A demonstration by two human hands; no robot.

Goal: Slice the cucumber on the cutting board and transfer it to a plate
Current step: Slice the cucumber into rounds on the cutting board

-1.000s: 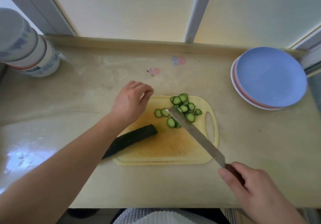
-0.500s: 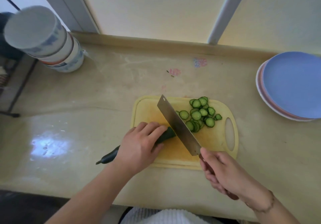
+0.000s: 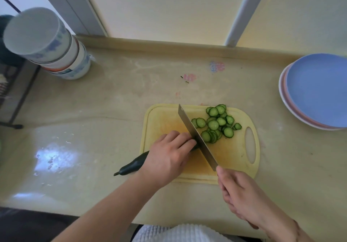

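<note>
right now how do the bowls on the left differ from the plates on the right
The bowls are white with blue patterns and form a tall leaning stack; the plates are plain, blue on top with pink beneath, and lie in a low flat stack. The bowls are deep, the plates shallow. Both stacks sit on the counter, untouched.

no legible text, pink and blue marks on counter (image 3: 131,95) too blurred to read

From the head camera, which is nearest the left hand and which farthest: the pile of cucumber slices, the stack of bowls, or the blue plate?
1. Pile of green cucumber slices: just right of the left hand, on the yellow cutting board.
2. Stack of white-and-blue bowls: far back left.
3. Blue plate: far right edge; close to the bowls' distance, so this ranking is tentative.
</note>
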